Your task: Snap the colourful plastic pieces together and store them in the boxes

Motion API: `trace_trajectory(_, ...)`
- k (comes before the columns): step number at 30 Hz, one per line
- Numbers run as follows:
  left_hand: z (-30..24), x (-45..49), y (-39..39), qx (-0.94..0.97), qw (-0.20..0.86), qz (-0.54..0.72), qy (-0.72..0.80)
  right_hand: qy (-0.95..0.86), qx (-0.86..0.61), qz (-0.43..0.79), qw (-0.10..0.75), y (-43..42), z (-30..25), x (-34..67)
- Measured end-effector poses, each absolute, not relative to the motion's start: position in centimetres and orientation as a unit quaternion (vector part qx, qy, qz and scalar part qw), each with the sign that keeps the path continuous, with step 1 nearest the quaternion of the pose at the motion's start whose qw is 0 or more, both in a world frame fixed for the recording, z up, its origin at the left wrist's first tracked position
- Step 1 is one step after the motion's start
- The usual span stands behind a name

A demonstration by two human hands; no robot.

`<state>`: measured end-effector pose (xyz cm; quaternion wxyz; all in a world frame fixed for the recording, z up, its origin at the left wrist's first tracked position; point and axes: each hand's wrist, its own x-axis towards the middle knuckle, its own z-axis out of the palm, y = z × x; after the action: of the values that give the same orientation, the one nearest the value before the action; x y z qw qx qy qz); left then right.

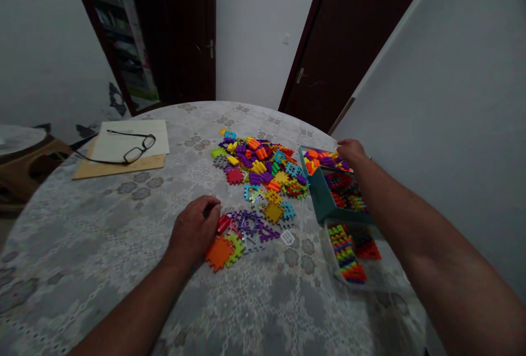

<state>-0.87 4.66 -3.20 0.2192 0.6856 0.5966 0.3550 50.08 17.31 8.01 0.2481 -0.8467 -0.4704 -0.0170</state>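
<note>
tablecloth [102, 246]: grey-white lace, floral | box [318, 197]: teal | toy pieces [258, 167]: orange, purple, yellow, green, red, blue | glasses [133, 150]: black

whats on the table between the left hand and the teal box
In the head view, purple, yellow and teal building pieces fill the stretch from the left hand to the teal box.

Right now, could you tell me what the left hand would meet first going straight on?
Probably the small red plastic piece beside the left hand, then the purple gear-shaped plastic pieces.
</note>
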Motion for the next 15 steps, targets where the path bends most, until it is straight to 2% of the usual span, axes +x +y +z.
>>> trace_trajectory(7,-3.2,-0.7,4.7,0.695,0.214,0.356,0.587,-0.475,-0.846,-0.034,0.240,16.2,10.5,47.6)
trace_trajectory(10,-3.4,-0.8,4.7,0.701,0.215,0.357,0.578,-0.559,-0.799,-0.006,0.223,14.1,11.1,43.2)
trace_trajectory(15,-4.0,-0.7,4.9,0.712,0.203,0.355,0.571,-0.762,-0.632,0.102,0.099,7.9,8.6,33.5)
